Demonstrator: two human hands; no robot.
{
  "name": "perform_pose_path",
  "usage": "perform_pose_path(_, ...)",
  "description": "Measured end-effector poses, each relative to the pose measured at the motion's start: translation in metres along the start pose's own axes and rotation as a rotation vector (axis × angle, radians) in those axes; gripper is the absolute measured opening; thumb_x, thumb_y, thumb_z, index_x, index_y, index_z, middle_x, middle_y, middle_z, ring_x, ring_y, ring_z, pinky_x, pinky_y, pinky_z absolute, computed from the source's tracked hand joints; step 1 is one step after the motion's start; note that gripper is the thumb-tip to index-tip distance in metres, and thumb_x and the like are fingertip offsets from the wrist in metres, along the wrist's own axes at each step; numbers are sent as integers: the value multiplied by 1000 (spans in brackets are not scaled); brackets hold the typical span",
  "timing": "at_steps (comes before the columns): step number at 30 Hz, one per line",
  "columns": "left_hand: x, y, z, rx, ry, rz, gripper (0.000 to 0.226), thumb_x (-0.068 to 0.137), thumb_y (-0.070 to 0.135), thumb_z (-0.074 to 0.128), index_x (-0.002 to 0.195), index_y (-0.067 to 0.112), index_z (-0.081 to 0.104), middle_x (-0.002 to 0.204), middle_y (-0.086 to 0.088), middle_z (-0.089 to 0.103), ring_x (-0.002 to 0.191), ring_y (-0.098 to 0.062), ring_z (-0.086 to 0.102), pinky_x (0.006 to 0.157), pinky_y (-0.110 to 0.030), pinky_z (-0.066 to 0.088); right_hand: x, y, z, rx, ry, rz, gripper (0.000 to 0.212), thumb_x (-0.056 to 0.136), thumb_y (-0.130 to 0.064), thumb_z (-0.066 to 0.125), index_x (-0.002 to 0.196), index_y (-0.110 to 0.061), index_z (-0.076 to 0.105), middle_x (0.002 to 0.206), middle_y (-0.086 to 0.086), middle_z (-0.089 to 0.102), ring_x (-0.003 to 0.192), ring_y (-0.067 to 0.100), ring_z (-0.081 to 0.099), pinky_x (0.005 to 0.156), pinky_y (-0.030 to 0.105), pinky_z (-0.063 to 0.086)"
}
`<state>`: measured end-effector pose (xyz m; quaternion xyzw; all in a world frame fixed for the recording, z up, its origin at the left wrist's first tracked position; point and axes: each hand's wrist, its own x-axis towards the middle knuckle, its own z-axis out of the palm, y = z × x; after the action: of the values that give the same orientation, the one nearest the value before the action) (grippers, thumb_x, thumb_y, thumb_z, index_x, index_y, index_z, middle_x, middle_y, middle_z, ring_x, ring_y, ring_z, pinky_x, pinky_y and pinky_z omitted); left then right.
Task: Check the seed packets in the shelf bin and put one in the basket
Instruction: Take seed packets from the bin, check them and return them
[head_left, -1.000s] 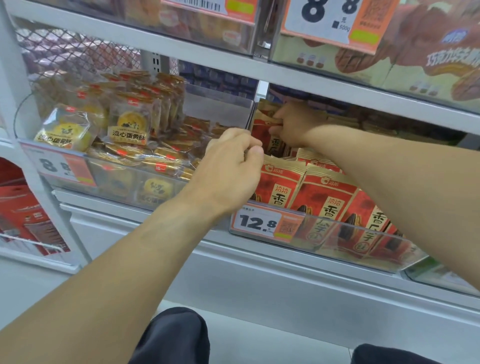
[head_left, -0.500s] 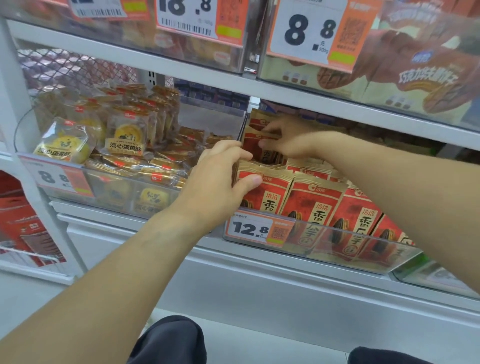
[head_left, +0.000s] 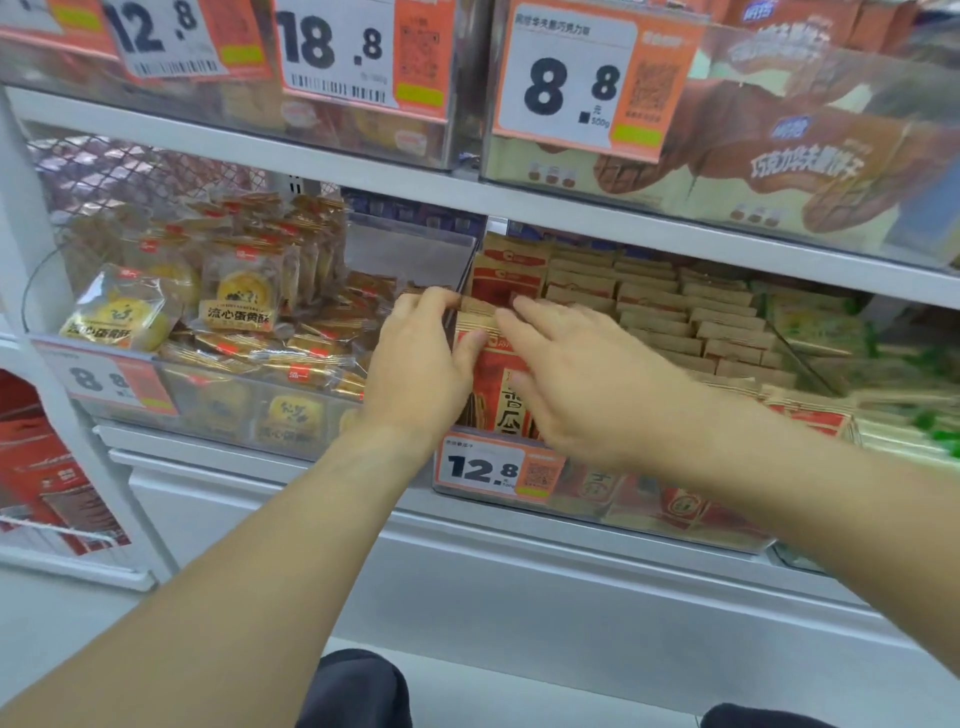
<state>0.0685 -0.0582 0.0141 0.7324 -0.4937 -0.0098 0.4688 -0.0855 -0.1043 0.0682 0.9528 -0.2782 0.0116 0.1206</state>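
Observation:
Red and tan seed packets (head_left: 654, 322) stand in rows in a clear shelf bin (head_left: 660, 506) with a 12.8 price tag (head_left: 496, 467). My left hand (head_left: 421, 369) is at the bin's front left corner. Its fingers curl over the top of the front seed packet (head_left: 501, 400) and its thumb presses the packet's face. My right hand (head_left: 576, 379) lies across the same front packets with its fingers stretched out towards the left, touching their top edges. No basket is in view.
A bin of yellow pastry packs (head_left: 236, 306) sits directly left, behind an 8.8 tag (head_left: 104, 382). Green packets (head_left: 914, 374) fill the bin to the right. The shelf above (head_left: 571, 208) overhangs closely, carrying boxed wafers (head_left: 779, 161). My dark trousers (head_left: 358, 691) show below.
My right hand has come forward from the back of the bin to the front packets beside my left hand. My left hand stays at the front packet's top edge.

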Motion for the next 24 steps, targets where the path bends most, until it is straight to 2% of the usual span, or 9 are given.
perform_pose_path(6, 1, 1, 7, 14, -35, -13, 48, 95, 22, 66, 140, 16, 51, 131, -9, 53, 120, -27, 53, 91, -26, 37, 40, -7, 4, -62, -105, 186, 73, 104, -37, 31, 159, 2, 3, 162, 29, 21, 149, 44, 24, 122, 54, 22)
perform_pose_path(8, 0, 2, 7, 30, -66, -7, 50, 96, 19, 63, 144, 16, 47, 134, -9, 51, 120, -29, 53, 93, -31, 40, 54, -5, -3, -16, -206, 230, 67, 107, -38, 29, 158, 1, 13, 161, 30, 22, 149, 44, 25, 121, 55, 24)
perform_pose_path(10, -1, 1, 8, 32, -88, -6, 52, 98, 16, 59, 147, 16, 43, 136, -11, 49, 120, -31, 54, 97, -38, 44, 65, -8, -11, 26, -293, 243, 52, 109, -33, 28, 150, -3, 39, 151, 25, 43, 136, 40, 43, 110, 47, 38)
perform_pose_path(12, -1, -1, 9, 32, -115, -3, 55, 97, 13, 57, 149, 15, 40, 136, -12, 48, 120, -32, 54, 98, -41, 45, 78, -10, -12, 91, -292, 257, 45, 110, -24, 27, 147, -7, 47, 145, 21, 52, 124, 35, 52, 101, 42, 41)
perform_pose_path(15, -1, -3, 9, 42, -148, 3, 58, 96, 9, 56, 151, 15, 37, 136, -14, 48, 123, -34, 51, 102, -46, 45, 90, -7, -12, 187, -349, 316, 58, 111, -32, 18, 160, -2, 11, 162, 27, 26, 148, 40, 30, 123, 47, 23)
perform_pose_path(16, -1, -3, 9, 48, -153, 2, 59, 96, 8, 55, 151, 15, 36, 138, -14, 47, 125, -34, 50, 103, -47, 45, 92, -4, -11, 199, -342, 318, 62, 110, -39, 16, 161, -3, 10, 165, 26, 21, 151, 39, 25, 124, 46, 19)
perform_pose_path(20, 0, -5, 9, 50, -140, -4, 61, 95, 7, 55, 152, 15, 34, 138, -13, 48, 126, -32, 49, 104, -46, 44, 95, -1, -8, 351, -279, 324, 57, 109, -47, 16, 147, -20, 49, 156, 14, 44, 137, 31, 45, 106, 36, 32)
perform_pose_path(21, 0, -6, 9, 53, -131, -6, 62, 94, 8, 56, 152, 15, 34, 137, -13, 49, 126, -32, 49, 104, -46, 44, 95, -1, -9, 394, -270, 328, 54, 109, -48, 17, 142, -24, 52, 154, 13, 46, 133, 31, 47, 102, 35, 31)
perform_pose_path(24, 1, -8, 9, 51, -119, -21, 63, 93, 10, 61, 150, 14, 36, 134, -11, 51, 125, -31, 49, 104, -43, 44, 93, 1, -12, 479, -244, 312, 53, 110, -50, 20, 154, -26, 37, 163, 9, 33, 146, 29, 34, 113, 33, 25)
